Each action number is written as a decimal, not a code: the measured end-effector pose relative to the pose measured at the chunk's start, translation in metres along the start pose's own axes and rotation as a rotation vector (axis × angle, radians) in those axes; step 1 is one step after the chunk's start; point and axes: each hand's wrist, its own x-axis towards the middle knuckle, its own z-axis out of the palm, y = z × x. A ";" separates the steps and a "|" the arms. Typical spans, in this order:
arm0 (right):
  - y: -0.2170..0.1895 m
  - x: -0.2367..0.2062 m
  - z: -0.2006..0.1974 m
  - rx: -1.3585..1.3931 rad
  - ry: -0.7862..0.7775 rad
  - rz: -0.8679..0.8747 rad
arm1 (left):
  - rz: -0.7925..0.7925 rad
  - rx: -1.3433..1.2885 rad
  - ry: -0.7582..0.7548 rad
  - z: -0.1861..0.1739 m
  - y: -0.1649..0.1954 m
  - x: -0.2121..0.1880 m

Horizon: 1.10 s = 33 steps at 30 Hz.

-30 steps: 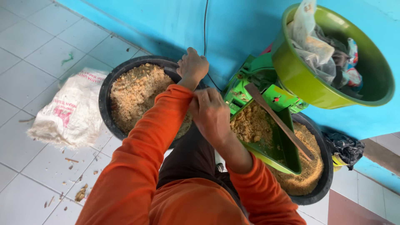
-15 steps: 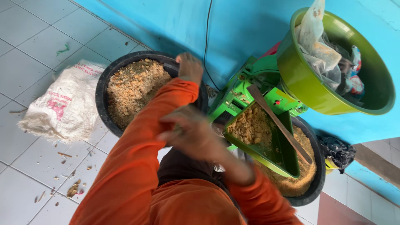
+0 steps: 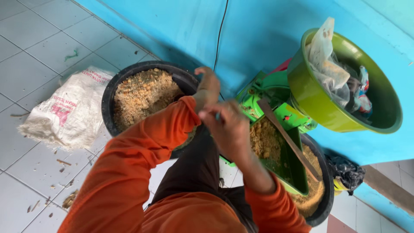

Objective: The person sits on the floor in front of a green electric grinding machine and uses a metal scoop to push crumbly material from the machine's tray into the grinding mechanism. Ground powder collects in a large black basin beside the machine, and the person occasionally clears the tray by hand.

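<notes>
While both orange sleeves reach forward over the floor, the scene reads as follows.

Left hand (image 3: 208, 83): rests on the far rim of the black tub (image 3: 113, 88), fingers curled over the edge; whether it grips anything else I cannot tell.
Right hand (image 3: 227, 126): blurred, fingers loosely curled, held above the gap between tub and green tray (image 3: 297, 149); I cannot tell if it holds anything.
Black tub: on the tiled floor (image 3: 26, 43), filled with brown crumbly meal (image 3: 142, 95).
Green tray: just right of the right hand, holding more meal, a wooden stick (image 3: 286, 138) lying across it.
Second black tub (image 3: 327, 190): under the tray.
Green basin (image 3: 315, 101): raised at right, holding plastic bags.
White sack (image 3: 69, 110): on the floor, left of the tub.
</notes>
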 end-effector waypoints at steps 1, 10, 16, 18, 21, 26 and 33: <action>0.009 -0.001 0.001 -0.059 0.026 -0.018 | 0.018 0.044 0.035 -0.003 0.007 0.001; 0.028 0.028 -0.031 -0.602 0.137 0.103 | 0.175 0.104 0.000 -0.008 0.023 -0.020; 0.022 0.006 -0.002 -0.084 -0.107 0.005 | -0.073 0.091 0.161 0.001 0.035 -0.008; 0.031 0.010 0.007 -0.106 -0.039 -0.008 | -0.237 0.138 0.276 -0.003 0.038 -0.006; 0.049 0.023 -0.001 -0.404 0.153 0.080 | 0.027 -0.008 0.060 -0.010 0.021 -0.005; 0.039 0.007 -0.015 -0.195 0.198 0.030 | -0.161 -0.883 0.250 -0.012 -0.031 -0.026; 0.023 -0.019 0.041 0.058 0.011 0.264 | -0.550 -1.745 0.606 -0.004 -0.036 -0.014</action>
